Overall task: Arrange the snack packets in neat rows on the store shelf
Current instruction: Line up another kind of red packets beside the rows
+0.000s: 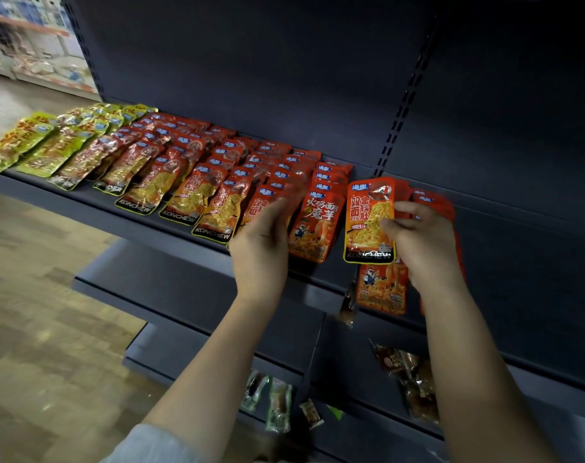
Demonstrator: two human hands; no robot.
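Store shelf (94,203): about nine overlapping packet rows (190,162); left hand (262,242), fingers straight, touches the nearest row; right hand (421,242) grips a fanned packet stack (371,222) beside them.

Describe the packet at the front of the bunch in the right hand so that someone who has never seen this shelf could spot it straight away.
Follow the dark shelf with its rows of snack packets to the right end, where the right hand grips a bunch of red packets. The front packet faces the camera under the thumb. Unlike the cartoon-figure packet lying beside it, it has a yellow outline and KONCHEW along its black bottom edge.
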